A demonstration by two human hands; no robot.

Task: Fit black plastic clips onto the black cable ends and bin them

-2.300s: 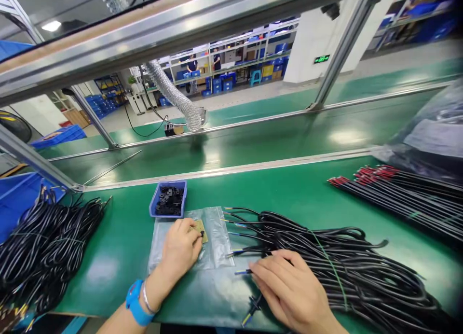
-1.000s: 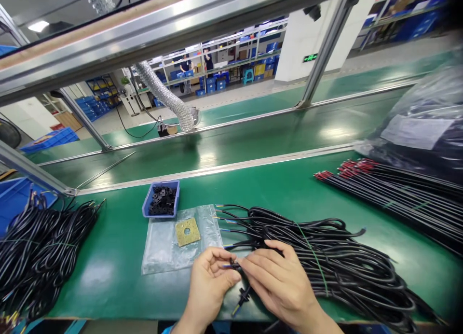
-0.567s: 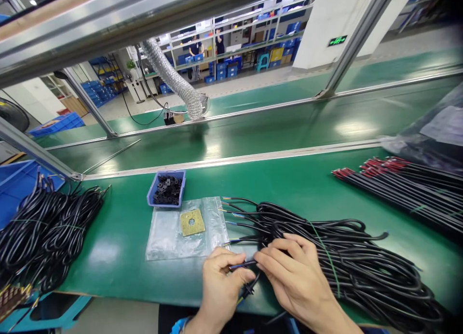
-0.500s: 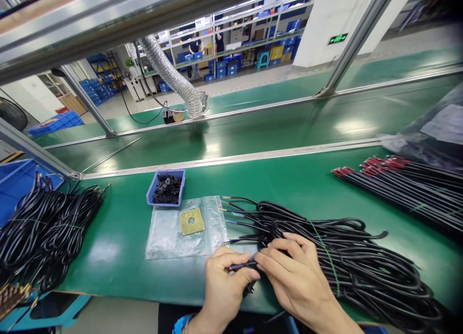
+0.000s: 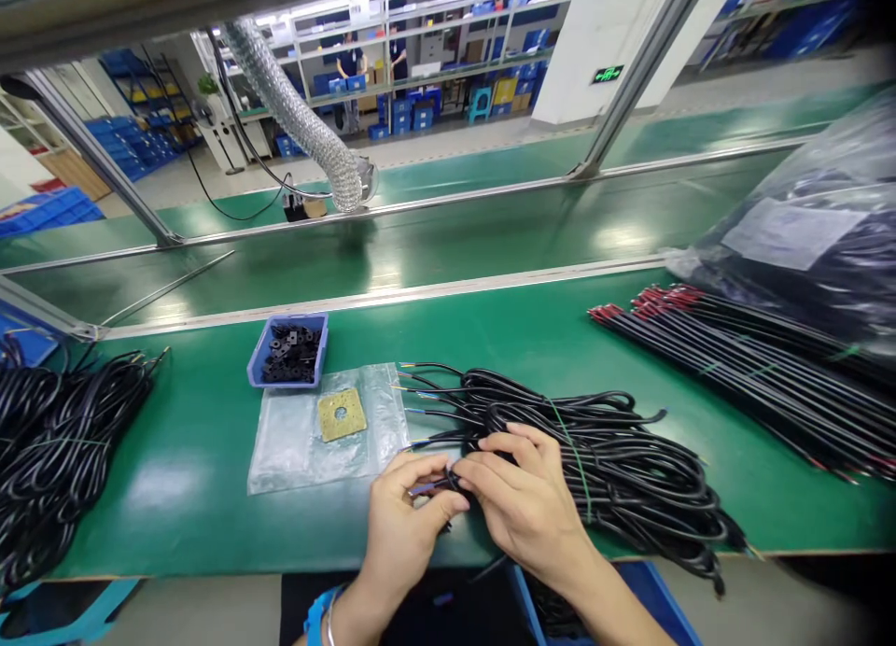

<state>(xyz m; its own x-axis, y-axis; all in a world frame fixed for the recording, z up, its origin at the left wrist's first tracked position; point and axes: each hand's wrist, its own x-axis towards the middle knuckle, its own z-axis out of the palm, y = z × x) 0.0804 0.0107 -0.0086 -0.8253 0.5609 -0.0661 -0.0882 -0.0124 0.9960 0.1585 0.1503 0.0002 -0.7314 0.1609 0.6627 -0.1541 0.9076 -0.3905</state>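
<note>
My left hand is closed in a pinch on the end of a black cable, whose thin blue-tinted wires poke out between the thumb and forefinger. Fingertips of my right hand press on the same cable, right beside the left thumb. A small dark piece shows under the left thumb, mostly covered by the fingers. Just behind my hands lies a tied bundle of black cables, their stripped ends facing left. A yellowish square pad with a round hole rests on a clear plastic bag to the left.
A blue bin of small black parts stands behind the bag. More coiled cables lie far left. Red-tipped black cables and a large plastic bag occupy the right. A blue crate sits below the table edge.
The view has swung to the right, so the table items appear further left. Both hands stay together on the cable, and a dark loop of it now shows between the fingertips.
</note>
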